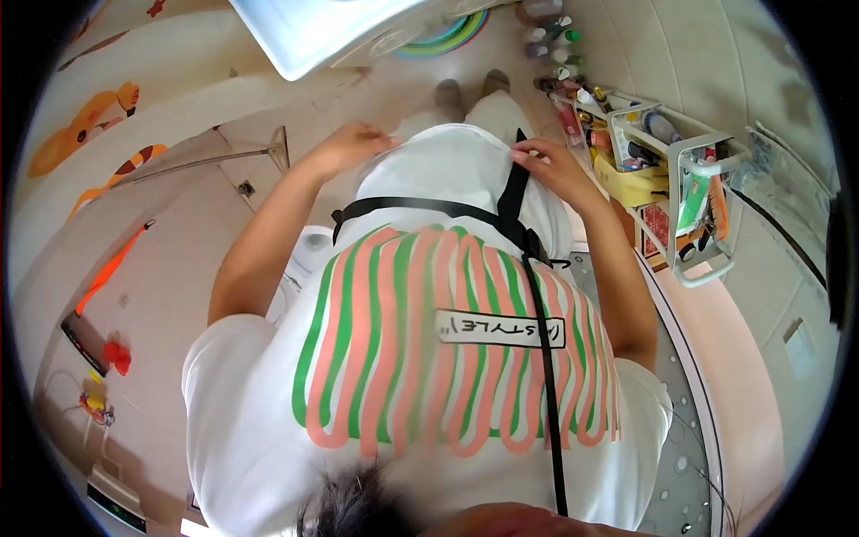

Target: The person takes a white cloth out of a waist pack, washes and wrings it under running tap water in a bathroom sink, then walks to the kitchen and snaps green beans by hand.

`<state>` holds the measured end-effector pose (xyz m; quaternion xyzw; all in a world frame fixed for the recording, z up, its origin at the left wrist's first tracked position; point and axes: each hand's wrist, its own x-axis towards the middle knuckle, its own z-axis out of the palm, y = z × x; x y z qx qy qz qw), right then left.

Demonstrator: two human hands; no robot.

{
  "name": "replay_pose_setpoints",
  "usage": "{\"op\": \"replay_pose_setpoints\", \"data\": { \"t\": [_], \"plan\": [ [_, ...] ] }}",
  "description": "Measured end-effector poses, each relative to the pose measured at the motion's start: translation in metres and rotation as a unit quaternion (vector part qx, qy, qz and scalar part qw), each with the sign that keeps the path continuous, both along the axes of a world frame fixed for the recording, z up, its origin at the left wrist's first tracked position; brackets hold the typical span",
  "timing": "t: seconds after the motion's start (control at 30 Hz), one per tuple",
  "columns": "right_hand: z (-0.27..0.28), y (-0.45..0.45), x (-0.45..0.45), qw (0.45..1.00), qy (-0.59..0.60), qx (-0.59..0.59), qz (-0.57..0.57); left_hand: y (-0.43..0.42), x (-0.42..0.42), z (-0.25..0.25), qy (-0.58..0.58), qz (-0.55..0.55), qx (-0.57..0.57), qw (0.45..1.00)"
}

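Observation:
My left hand (361, 146) is closed at the left edge of the hem of a white shirt (438, 170), its fingertips pinched on the fabric. On the other side, my right hand (550, 166) is closed, with thumb and fingers pinching at the hem beside the upper end of a black strap (514, 192). The shirt carries green and pink wavy stripes and a printed label (499, 328). A black band crosses the waist, and a thin black strap runs down over the print. The exact hold of the right fingertips is partly hidden.
A white basin (331, 36) juts in at the top. At the right, a wall rack (702, 148) holds bottles, tubes and a yellow container. Bottles (559, 45) stand on the floor at the upper right. Both feet (470, 88) show near the top.

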<state>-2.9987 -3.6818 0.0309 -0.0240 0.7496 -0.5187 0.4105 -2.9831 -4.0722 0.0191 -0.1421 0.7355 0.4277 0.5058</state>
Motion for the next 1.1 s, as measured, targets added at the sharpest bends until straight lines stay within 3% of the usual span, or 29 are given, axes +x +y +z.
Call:
{"op": "replay_pose_setpoints", "data": {
  "t": [0.03, 0.13, 0.17, 0.2, 0.27, 0.37, 0.4, 0.47, 0.5, 0.53, 0.57, 0.6, 0.63, 0.7, 0.8, 0.83, 0.93, 1.0, 1.07, 1.1],
  "plan": [
    [-0.008, -0.004, 0.000, 0.998, -0.040, 0.008, 0.038, 0.003, -0.004, -0.012, -0.026, -0.047, 0.019, 0.998],
    [-0.019, -0.010, -0.011, 0.996, -0.088, 0.018, 0.020, 0.019, -0.024, -0.015, -0.072, 0.196, 0.006, 0.978],
    [-0.020, -0.013, -0.008, 0.983, -0.092, 0.012, -0.160, 0.010, -0.034, -0.021, -0.100, 0.157, 0.014, 0.982],
    [-0.069, 0.014, -0.017, 0.979, -0.126, -0.061, -0.149, 0.008, -0.039, -0.032, -0.087, 0.181, 0.014, 0.980],
    [-0.041, 0.002, -0.042, 0.918, -0.237, -0.148, -0.281, 0.012, -0.047, -0.047, -0.060, 0.222, 0.013, 0.973],
    [-0.061, 0.006, -0.040, 0.932, -0.217, -0.123, -0.262, 0.030, -0.060, -0.050, -0.121, 0.130, 0.102, 0.979],
    [-0.064, 0.009, -0.037, 0.973, -0.149, -0.006, -0.177, 0.038, -0.056, -0.053, -0.079, 0.068, 0.114, 0.988],
    [-0.067, 0.015, -0.029, 0.974, -0.007, 0.225, 0.002, 0.049, -0.038, -0.067, 0.008, -0.059, 0.135, 0.989],
    [-0.076, 0.023, -0.015, 0.960, 0.136, 0.246, 0.008, 0.047, -0.037, -0.078, 0.079, -0.101, 0.096, 0.987],
    [-0.091, 0.035, -0.002, 0.953, 0.218, 0.207, -0.028, 0.045, -0.037, -0.089, 0.118, -0.048, 0.060, 0.990],
    [-0.079, 0.039, 0.005, 0.982, 0.098, 0.103, -0.124, 0.047, -0.038, -0.096, 0.157, 0.004, 0.024, 0.987],
    [-0.064, 0.045, 0.012, 0.976, -0.022, -0.007, -0.217, 0.049, -0.041, -0.104, 0.196, 0.055, -0.009, 0.979],
    [-0.060, 0.061, 0.023, 0.970, -0.112, -0.016, -0.214, 0.056, -0.045, -0.096, 0.154, 0.035, 0.031, 0.987],
    [-0.051, 0.083, 0.066, 0.977, -0.131, 0.007, -0.168, 0.076, -0.048, -0.066, 0.066, -0.003, 0.106, 0.992],
    [-0.024, 0.093, 0.125, 0.951, -0.249, -0.041, -0.180, 0.104, -0.039, -0.053, 0.040, -0.277, 0.138, 0.950],
    [-0.014, 0.095, 0.141, 0.949, -0.268, -0.039, -0.163, 0.114, -0.039, -0.054, 0.025, -0.260, 0.127, 0.957],
    [-0.020, 0.106, 0.207, 0.921, -0.218, -0.058, -0.316, 0.161, -0.041, -0.068, -0.015, -0.224, 0.096, 0.970],
    [-0.008, 0.114, 0.239, 0.767, -0.279, -0.170, -0.552, 0.209, -0.042, -0.044, 0.001, -0.146, 0.110, 0.983],
    [-0.008, 0.126, 0.288, 0.712, -0.254, -0.248, -0.606, 0.252, -0.038, -0.039, 0.037, -0.097, 0.097, 0.990],
    [-0.022, 0.120, 0.309, 0.733, -0.262, -0.187, -0.599, 0.259, -0.036, -0.045, 0.040, -0.106, 0.093, 0.989]
  ]
}}
